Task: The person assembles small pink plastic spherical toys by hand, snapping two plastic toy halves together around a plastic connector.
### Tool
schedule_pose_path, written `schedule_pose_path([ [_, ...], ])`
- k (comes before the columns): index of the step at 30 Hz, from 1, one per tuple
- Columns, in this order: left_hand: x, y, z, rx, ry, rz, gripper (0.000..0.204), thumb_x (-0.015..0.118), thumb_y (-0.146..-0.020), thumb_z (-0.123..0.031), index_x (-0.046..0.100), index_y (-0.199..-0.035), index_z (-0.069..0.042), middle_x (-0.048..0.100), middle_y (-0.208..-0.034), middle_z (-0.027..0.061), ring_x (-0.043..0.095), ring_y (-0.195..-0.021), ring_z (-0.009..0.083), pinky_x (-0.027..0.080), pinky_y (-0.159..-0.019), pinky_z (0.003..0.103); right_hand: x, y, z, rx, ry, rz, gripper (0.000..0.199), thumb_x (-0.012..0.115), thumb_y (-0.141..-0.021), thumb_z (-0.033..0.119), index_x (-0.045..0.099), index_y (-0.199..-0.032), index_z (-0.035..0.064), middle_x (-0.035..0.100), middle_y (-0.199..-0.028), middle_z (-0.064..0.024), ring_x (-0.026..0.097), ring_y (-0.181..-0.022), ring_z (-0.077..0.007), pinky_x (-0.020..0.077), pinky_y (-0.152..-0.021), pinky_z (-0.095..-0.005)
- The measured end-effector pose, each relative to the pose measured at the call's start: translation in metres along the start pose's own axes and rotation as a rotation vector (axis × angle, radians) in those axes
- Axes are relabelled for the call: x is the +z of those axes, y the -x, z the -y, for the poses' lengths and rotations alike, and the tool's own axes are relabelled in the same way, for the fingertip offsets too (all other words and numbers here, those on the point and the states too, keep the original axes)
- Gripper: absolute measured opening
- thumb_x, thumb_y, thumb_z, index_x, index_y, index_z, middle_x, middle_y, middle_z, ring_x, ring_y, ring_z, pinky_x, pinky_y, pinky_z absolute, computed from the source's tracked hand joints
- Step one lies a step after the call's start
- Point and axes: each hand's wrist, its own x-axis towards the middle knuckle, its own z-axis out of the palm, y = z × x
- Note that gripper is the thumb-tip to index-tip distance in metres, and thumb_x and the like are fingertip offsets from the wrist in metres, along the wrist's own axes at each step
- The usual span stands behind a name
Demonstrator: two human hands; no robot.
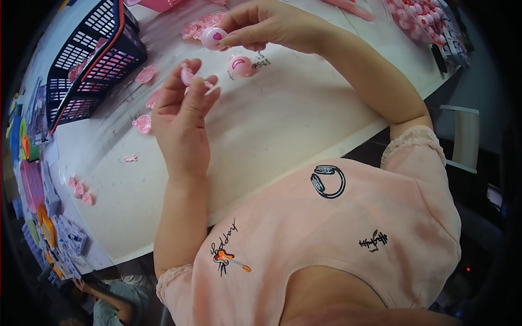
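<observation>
My right hand [285, 24] pinches a small white-and-pink ball [212, 38] with a heart mark, above the far part of the white table. To the left and nearer, my left hand [182, 119] has its fingertips closed on a small curved pink plastic piece [188, 75]; its exact kind cannot be made out. Between the hands, a pink ball [241, 65] with a curved mark rests on the table. Behind the held ball lies a heap of translucent pink pieces [197, 28]. Pink shell-like pieces [142, 124] lie beside my left hand, one partly hidden by it.
A dark blue plastic basket [89, 73] with pink contents stands at the far left. Small pink pieces [80, 188] and a bone-shaped piece [130, 158] lie on the table [261, 130]. A clear bag of red-and-white balls [416, 19] sits far right. Another person's arm [117, 304] shows lower left.
</observation>
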Motion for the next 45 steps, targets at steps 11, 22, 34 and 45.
schedule_pose_path([
  [11, -0.006, -0.010, 0.002, 0.026, 0.029, -0.032, 0.033, 0.056, -0.086, -0.012, 0.047, -0.116, 0.000, 0.053, -0.113, 0.0106, 0.058, -0.094, 0.0179, 0.050, -0.079, 0.027, 0.024, 0.028, -0.003, 0.144, 0.011, 0.027, 0.023, 0.062, -0.080, 0.025, 0.065, -0.090, 0.0037, 0.061, -0.074, -0.0014, 0.048, -0.061, -0.0056, 0.0381, -0.056, -0.0192],
  [22, 0.008, 0.010, 0.004, 0.234, -0.079, 0.195, 0.042, 0.062, -0.075, 0.008, 0.050, -0.115, 0.003, 0.059, -0.102, 0.0101, 0.058, -0.087, 0.0119, 0.048, -0.077, 0.022, 0.060, -0.071, 0.002, -0.482, 0.886, -0.155, 0.021, 0.058, -0.078, 0.015, 0.061, -0.096, 0.0049, 0.062, -0.081, -0.0102, 0.060, -0.078, -0.0260, 0.0471, -0.069, -0.0344],
  [34, 0.009, 0.013, -0.001, 0.138, -0.066, 0.167, 0.039, 0.063, -0.075, 0.006, 0.052, -0.112, 0.002, 0.060, -0.102, 0.0082, 0.057, -0.086, 0.0102, 0.048, -0.077, 0.021, 0.047, -0.079, 0.010, -0.137, 0.106, 0.088, 0.026, 0.060, -0.082, 0.021, 0.060, -0.102, 0.0049, 0.060, -0.085, -0.0026, 0.055, -0.071, -0.0109, 0.0435, -0.063, -0.0240],
  [45, 0.015, 0.015, 0.005, 0.053, -0.149, 0.249, 0.040, 0.061, -0.075, 0.007, 0.052, -0.113, 0.002, 0.058, -0.106, 0.0078, 0.057, -0.089, 0.0107, 0.048, -0.078, 0.022, 0.015, 0.005, -0.009, -0.201, 0.281, -0.065, 0.024, 0.057, -0.083, 0.014, 0.058, -0.103, 0.0002, 0.061, -0.085, -0.0044, 0.056, -0.076, -0.0105, 0.0451, -0.068, -0.0234],
])
